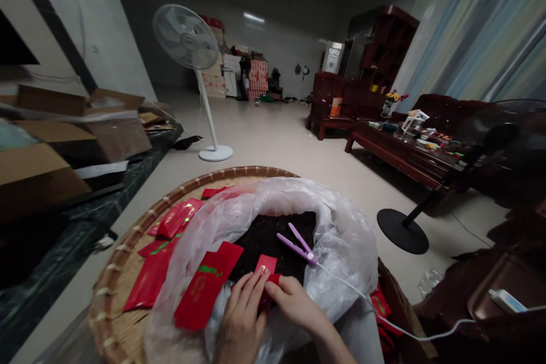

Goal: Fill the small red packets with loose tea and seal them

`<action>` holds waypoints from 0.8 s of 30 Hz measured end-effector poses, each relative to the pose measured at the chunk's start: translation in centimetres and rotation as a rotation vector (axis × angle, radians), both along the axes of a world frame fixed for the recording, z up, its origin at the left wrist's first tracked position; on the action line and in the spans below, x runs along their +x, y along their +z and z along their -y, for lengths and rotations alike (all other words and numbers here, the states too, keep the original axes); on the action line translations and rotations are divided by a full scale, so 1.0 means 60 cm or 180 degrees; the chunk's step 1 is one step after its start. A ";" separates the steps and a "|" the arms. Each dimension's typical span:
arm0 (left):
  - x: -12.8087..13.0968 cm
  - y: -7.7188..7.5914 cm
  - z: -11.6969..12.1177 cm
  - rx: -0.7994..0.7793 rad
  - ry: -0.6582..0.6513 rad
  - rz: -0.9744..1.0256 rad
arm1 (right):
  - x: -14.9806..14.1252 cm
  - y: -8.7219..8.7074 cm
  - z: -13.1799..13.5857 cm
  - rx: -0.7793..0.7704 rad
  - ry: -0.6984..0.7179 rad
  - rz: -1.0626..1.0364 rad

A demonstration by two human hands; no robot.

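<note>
My left hand rests its fingers over a small red packet, pressing it from the left. On the other side my right hand pinches the packet's red edge between thumb and fingers. Both hands are closed and close together; the palms' undersides are hidden. Beneath them a clear plastic bag stands wide, filled with dark loose material. A purple mini flat iron with spread jaws lies on that material, its white cord running right. Flat red packets with gold and green print lie on the bag's left rim.
A round woven bamboo tray holds more red packets at left. White and black standing fans are beyond it. Cardboard boxes sit on the left ledge. A white power plug block lies at right, beside a wooden coffee table further back.
</note>
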State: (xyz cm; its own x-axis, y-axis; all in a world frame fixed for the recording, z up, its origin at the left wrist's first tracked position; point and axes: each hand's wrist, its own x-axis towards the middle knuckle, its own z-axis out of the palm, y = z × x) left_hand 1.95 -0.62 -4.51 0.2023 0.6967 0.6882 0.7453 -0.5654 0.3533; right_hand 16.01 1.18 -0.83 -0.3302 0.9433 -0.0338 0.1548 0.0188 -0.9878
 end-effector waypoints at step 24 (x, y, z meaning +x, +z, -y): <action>-0.019 -0.019 -0.013 -0.0486 0.0711 0.1491 | 0.034 0.024 -0.046 0.1547 0.0578 0.4380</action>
State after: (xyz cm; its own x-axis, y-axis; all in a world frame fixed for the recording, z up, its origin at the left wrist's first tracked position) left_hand 0.78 0.17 -5.66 -0.2665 0.7867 0.5568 0.5844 -0.3276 0.7424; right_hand 18.06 3.93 0.59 -0.4136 0.9036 -0.1113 0.9066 0.4200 0.0416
